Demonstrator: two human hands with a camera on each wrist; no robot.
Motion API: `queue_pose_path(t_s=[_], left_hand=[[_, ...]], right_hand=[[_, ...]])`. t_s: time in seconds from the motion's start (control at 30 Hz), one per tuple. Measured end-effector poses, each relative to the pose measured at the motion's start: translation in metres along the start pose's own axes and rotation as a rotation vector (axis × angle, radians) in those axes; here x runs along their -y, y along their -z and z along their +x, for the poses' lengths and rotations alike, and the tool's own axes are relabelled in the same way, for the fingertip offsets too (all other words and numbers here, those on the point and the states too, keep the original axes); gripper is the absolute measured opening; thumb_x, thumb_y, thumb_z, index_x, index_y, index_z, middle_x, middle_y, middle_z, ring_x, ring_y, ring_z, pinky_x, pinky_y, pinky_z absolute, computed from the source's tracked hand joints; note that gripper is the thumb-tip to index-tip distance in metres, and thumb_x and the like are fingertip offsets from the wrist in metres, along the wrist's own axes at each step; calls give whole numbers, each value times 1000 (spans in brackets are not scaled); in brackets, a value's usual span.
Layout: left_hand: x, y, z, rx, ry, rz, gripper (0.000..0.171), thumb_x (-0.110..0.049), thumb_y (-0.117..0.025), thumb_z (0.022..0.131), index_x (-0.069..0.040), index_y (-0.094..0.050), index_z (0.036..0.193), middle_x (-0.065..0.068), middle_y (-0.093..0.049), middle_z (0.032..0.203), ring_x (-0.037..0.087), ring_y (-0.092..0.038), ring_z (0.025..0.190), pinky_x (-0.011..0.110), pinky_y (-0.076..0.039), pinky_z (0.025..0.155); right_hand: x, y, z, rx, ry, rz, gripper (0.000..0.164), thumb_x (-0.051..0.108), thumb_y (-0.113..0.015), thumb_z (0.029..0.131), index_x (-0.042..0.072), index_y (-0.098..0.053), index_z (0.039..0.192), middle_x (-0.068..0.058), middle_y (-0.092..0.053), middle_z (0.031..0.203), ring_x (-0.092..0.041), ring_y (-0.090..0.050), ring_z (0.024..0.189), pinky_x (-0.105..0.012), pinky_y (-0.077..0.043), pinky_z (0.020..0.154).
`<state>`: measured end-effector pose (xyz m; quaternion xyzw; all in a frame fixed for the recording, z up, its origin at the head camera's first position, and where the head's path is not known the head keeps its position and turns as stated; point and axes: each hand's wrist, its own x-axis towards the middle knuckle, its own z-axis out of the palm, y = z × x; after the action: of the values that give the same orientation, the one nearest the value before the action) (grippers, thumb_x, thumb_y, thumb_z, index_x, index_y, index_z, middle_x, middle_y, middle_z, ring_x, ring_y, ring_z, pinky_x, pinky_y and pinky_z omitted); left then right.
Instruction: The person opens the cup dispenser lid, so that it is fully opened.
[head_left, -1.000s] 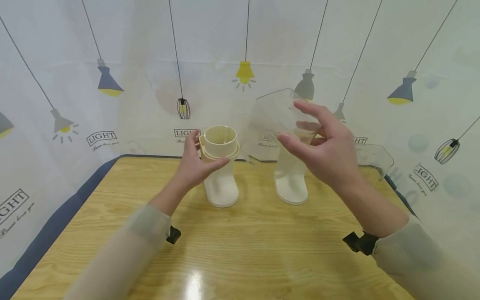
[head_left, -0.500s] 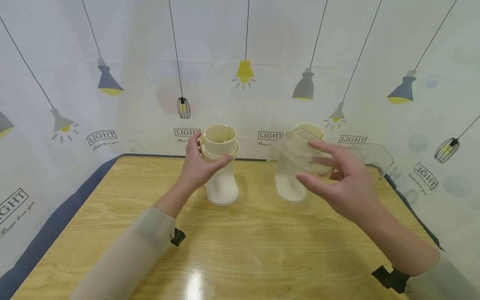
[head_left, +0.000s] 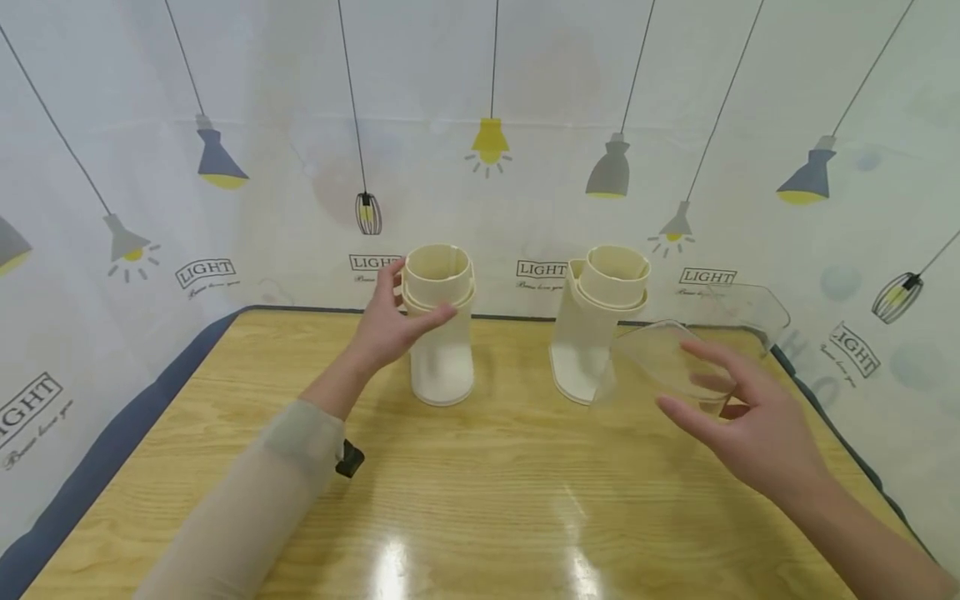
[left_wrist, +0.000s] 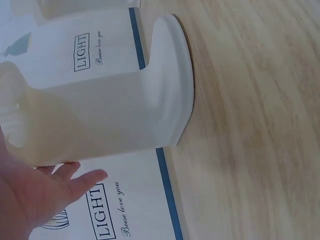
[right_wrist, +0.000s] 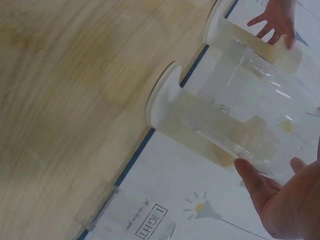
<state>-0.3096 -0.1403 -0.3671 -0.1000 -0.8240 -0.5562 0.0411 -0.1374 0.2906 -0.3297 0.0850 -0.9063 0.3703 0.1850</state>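
Two cream plastic stands, each with a round collar on top and a flat rounded foot, stand upright on the table. My left hand (head_left: pixel 386 329) holds the left stand (head_left: pixel 442 358) near its collar, thumb in front and fingers at the far side. To the right, my right hand (head_left: pixel 761 429) grips a clear plastic container (head_left: pixel 645 358) between thumb and fingers. The container is tilted in the air beside the right stand (head_left: pixel 585 342). In the right wrist view the clear container (right_wrist: pixel 235 75) overlaps that stand. The left wrist view shows the left stand's foot (left_wrist: pixel 172 85) on the wood.
Another clear container (head_left: pixel 750 304) stands at the table's back right corner, hard to make out. A white cloth backdrop (head_left: pixel 300 167) printed with lamps rises behind the wooden table (head_left: pixel 420 492), which has a dark blue edge.
My right hand has moved down and to the right with the clear container, baring the right stand's collar. The left hand has stayed at the left stand.
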Motion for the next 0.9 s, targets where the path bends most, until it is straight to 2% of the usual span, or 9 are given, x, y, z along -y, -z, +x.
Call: queue_pose_path(t_s=[0.1, 0.2, 0.27, 0.33, 0.43, 0.63, 0.77, 0.87, 0.9], left_hand=[[1, 4, 3, 22, -5, 6, 116, -53, -89, 88, -30, -15, 174, 15, -29, 176, 45, -40, 156, 67, -43, 122], [1, 8, 5, 41, -3, 2, 114, -50, -90, 88, -28, -16, 173, 15, -31, 175, 44, -43, 155, 65, -46, 121], [0, 10, 8, 56, 1, -1, 112, -48, -91, 88, -27, -18, 172, 15, -34, 173, 43, -45, 154, 63, -48, 120], [-3, 13, 10, 69, 5, -8, 111, -46, -92, 88, -26, -21, 170, 15, -36, 171, 43, -47, 153, 62, -49, 120], [-5, 17, 13, 95, 5, -13, 108, -43, -93, 88, -24, -22, 168, 15, -38, 169, 43, -48, 153, 61, -49, 120], [-5, 21, 16, 124, 6, -22, 108, -41, -92, 89, -23, -21, 169, 14, -37, 171, 43, -45, 157, 62, -47, 122], [-4, 20, 17, 132, 12, -27, 109, -42, -91, 89, -24, -19, 169, 14, -37, 171, 42, -45, 157, 63, -46, 122], [-3, 20, 17, 133, 10, -28, 108, -43, -91, 89, -25, -20, 169, 14, -37, 170, 42, -46, 157, 62, -47, 122], [-3, 20, 18, 133, 9, -28, 108, -43, -91, 90, -25, -20, 169, 14, -37, 169, 42, -46, 156, 63, -47, 122]], right_hand=[[-16, 3, -4, -4, -34, -29, 67, 33, -91, 93, 32, -63, 154, 9, -64, 154, 27, -58, 108, -15, -54, 68], [-35, 7, -5, -7, -74, -57, 69, 35, -90, 94, 25, -61, 156, 0, -59, 161, 27, -55, 107, -13, -54, 68], [-45, 12, -5, -3, -115, -90, 73, 39, -88, 95, 22, -57, 159, -13, -53, 165, 10, -67, 113, -12, -52, 67], [-55, 17, -4, 3, -159, -116, 78, 42, -86, 97, 16, -52, 162, -24, -47, 167, -18, -73, 123, -11, -49, 67], [-70, 25, 0, 7, -230, -158, 86, 48, -81, 99, 9, -44, 166, -35, -39, 168, -60, -61, 130, -13, -45, 67], [-102, 39, 6, -5, -312, -199, 94, 55, -76, 101, 5, -36, 169, -35, -27, 175, -66, -56, 131, -19, -45, 67], [-117, 44, 7, -6, -342, -212, 98, 56, -74, 102, 1, -29, 171, -37, -18, 177, -72, -52, 131, -53, -60, 75], [-125, 46, 8, -9, -357, -204, 101, 55, -73, 103, -1, -25, 172, -38, -15, 177, -75, -49, 131, -77, -54, 87], [-127, 47, 8, -9, -362, -201, 101, 54, -72, 103, -1, -24, 172, -38, -15, 177, -75, -48, 132, -79, -53, 88]])
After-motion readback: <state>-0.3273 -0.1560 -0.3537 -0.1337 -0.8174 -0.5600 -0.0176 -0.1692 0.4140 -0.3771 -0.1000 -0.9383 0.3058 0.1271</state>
